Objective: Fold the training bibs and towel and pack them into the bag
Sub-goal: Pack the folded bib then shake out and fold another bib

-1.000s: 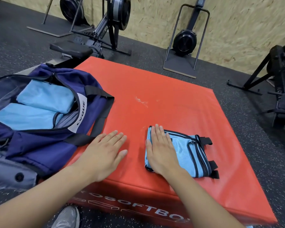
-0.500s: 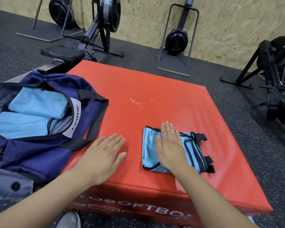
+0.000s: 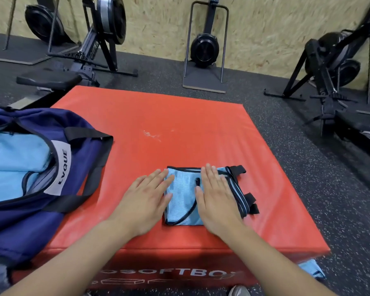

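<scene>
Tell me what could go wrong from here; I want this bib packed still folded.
1. Both the left hand and right hand lie flat on the bib, gripping nothing, so the fold may spring open when lifted.
2. Its black straps stick out loose and could snag on the bag opening.

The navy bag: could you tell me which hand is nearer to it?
Left. The left hand lies between the navy bag and the folded bib; the right hand rests on the bib, farther away.
</scene>
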Action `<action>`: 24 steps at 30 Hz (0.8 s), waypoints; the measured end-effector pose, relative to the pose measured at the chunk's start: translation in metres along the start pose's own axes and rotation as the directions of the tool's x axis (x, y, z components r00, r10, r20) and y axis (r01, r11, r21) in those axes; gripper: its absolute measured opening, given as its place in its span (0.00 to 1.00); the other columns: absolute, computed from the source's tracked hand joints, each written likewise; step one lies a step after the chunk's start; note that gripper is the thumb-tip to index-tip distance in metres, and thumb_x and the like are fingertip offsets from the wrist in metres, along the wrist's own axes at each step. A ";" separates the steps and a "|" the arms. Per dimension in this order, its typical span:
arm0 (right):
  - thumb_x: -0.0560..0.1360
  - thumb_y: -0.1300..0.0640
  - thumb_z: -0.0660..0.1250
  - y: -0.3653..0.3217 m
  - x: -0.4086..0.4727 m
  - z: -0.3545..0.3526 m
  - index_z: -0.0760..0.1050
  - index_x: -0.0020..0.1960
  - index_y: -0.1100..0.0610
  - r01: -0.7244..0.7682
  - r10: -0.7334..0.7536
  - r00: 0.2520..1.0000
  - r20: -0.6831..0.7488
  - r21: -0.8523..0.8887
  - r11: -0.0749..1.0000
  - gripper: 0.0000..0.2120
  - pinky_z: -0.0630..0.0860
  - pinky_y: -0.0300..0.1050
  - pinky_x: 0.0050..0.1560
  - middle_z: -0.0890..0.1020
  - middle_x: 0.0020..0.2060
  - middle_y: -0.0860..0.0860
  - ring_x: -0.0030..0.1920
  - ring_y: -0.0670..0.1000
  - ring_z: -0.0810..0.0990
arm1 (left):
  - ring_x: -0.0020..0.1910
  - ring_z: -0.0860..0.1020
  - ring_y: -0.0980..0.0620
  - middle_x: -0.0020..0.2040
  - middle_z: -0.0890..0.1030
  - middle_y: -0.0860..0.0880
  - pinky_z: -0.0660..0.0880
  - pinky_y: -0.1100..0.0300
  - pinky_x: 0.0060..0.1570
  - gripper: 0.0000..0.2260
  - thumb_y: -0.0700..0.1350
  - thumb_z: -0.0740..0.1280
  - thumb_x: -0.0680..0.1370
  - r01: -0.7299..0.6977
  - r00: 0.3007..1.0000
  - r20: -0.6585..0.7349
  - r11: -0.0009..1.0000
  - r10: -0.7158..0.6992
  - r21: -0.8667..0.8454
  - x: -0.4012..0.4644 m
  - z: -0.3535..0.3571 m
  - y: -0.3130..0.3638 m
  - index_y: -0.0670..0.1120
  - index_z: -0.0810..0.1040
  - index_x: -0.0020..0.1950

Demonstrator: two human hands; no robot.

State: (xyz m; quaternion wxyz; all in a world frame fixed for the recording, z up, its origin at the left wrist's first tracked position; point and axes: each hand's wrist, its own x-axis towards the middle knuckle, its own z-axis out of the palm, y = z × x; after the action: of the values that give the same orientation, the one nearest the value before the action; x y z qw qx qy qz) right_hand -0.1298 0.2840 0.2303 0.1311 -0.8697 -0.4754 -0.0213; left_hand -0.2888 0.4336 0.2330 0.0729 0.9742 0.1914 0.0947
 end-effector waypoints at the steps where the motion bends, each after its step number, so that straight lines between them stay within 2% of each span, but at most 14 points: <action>1: 0.76 0.41 0.31 -0.003 -0.010 -0.003 0.44 0.82 0.56 0.009 -0.009 1.000 0.010 0.026 1.000 0.37 0.34 0.43 0.78 0.43 0.81 0.48 0.79 0.44 0.38 | 0.80 0.56 0.53 0.81 0.59 0.53 0.54 0.53 0.76 0.30 0.59 0.40 0.80 -0.019 1.000 -0.002 1.000 0.019 -0.018 0.007 0.003 0.002 0.53 0.61 0.80; 5: 0.77 0.41 0.31 0.006 -0.040 -0.002 0.41 0.82 0.55 0.008 -0.011 0.996 0.084 0.037 0.999 0.36 0.35 0.44 0.77 0.40 0.80 0.47 0.79 0.43 0.35 | 0.80 0.55 0.52 0.81 0.58 0.52 0.53 0.52 0.76 0.29 0.57 0.40 0.80 -0.060 0.998 0.015 0.998 0.060 -0.008 0.030 0.015 0.003 0.55 0.62 0.79; 9: 0.80 0.41 0.34 0.032 -0.031 0.014 0.43 0.82 0.54 0.043 -0.042 0.992 0.122 -0.009 0.999 0.34 0.36 0.45 0.78 0.42 0.80 0.46 0.79 0.43 0.37 | 0.81 0.49 0.56 0.82 0.54 0.56 0.45 0.54 0.77 0.32 0.61 0.36 0.76 -0.017 0.995 0.096 1.000 0.019 -0.022 0.041 0.027 -0.011 0.60 0.58 0.80; 13: 0.77 0.38 0.35 0.065 0.014 0.012 0.51 0.82 0.52 0.174 -0.180 0.970 0.163 0.052 0.983 0.37 0.39 0.44 0.79 0.49 0.80 0.44 0.79 0.42 0.43 | 0.79 0.56 0.56 0.78 0.64 0.56 0.51 0.53 0.78 0.31 0.63 0.39 0.77 0.032 0.996 0.080 0.999 -0.029 -0.030 0.045 0.025 -0.026 0.60 0.63 0.77; 17: 0.79 0.39 0.40 0.077 0.025 0.000 0.54 0.81 0.52 0.272 -0.295 0.941 0.163 0.150 0.951 0.34 0.41 0.42 0.79 0.53 0.80 0.45 0.80 0.41 0.44 | 0.77 0.61 0.54 0.77 0.67 0.54 0.58 0.53 0.76 0.30 0.63 0.41 0.80 0.003 0.996 0.084 1.000 -0.004 0.009 0.026 0.020 -0.030 0.57 0.65 0.77; 21: 0.81 0.37 0.45 0.081 -0.008 -0.009 0.56 0.81 0.48 0.334 -0.361 0.919 0.161 0.168 0.927 0.31 0.44 0.44 0.80 0.52 0.80 0.42 0.79 0.39 0.45 | 0.76 0.64 0.54 0.76 0.68 0.52 0.56 0.60 0.73 0.31 0.63 0.43 0.80 -0.023 0.996 0.088 1.000 0.023 0.003 -0.004 0.010 -0.032 0.54 0.65 0.78; 24: 0.82 0.35 0.45 0.091 -0.048 -0.016 0.57 0.80 0.46 0.330 -0.367 0.908 0.204 0.194 0.924 0.31 0.50 0.49 0.80 0.53 0.80 0.43 0.80 0.41 0.46 | 0.76 0.63 0.56 0.77 0.67 0.53 0.54 0.62 0.74 0.33 0.67 0.42 0.79 -0.031 0.995 0.096 0.999 0.032 -0.009 -0.031 0.005 -0.034 0.53 0.62 0.79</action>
State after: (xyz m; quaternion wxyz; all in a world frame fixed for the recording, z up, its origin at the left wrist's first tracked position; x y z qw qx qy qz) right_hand -0.0789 0.1943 0.2194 0.1346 -0.7540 -0.6357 0.0963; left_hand -0.3284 0.4519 0.2168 0.0843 0.9802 0.1719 0.0496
